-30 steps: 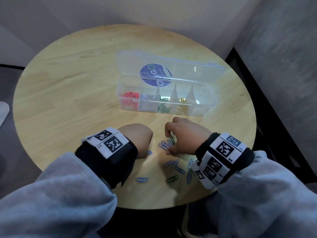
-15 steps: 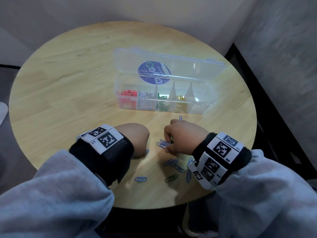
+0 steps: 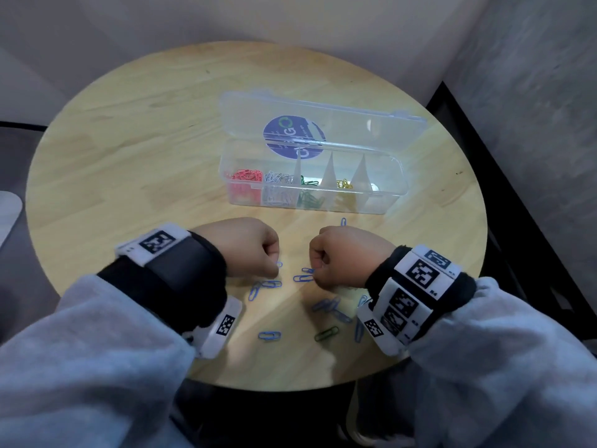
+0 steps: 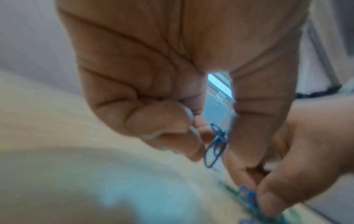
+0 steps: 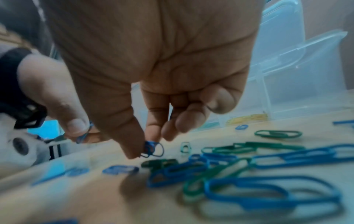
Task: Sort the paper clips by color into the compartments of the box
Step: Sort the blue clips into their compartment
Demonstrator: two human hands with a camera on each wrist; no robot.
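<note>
A clear plastic box (image 3: 381,206) with its lid open stands on the round wooden table (image 3: 129,156); its compartments hold red (image 3: 247,175), white, green (image 3: 308,198) and yellow clips. Loose blue clips (image 3: 269,335) and a green clip (image 3: 326,333) lie near the front edge. My left hand (image 3: 248,247) is curled and pinches blue clips (image 4: 215,148) between thumb and fingers. My right hand (image 3: 342,253), close beside it, pinches a blue clip (image 5: 152,149) just above the table. Blue and green clips (image 5: 239,168) lie under the right wrist.
The table's front edge is just behind both wrists. A single blue clip (image 3: 343,222) lies between the right hand and the box. A grey wall and dark floor strip (image 3: 517,221) run along the right.
Both hands have drawn slightly closer together over the clip pile. Two blue clips now lie uncovered below the left hand. The right hand lifted a blue clip.
</note>
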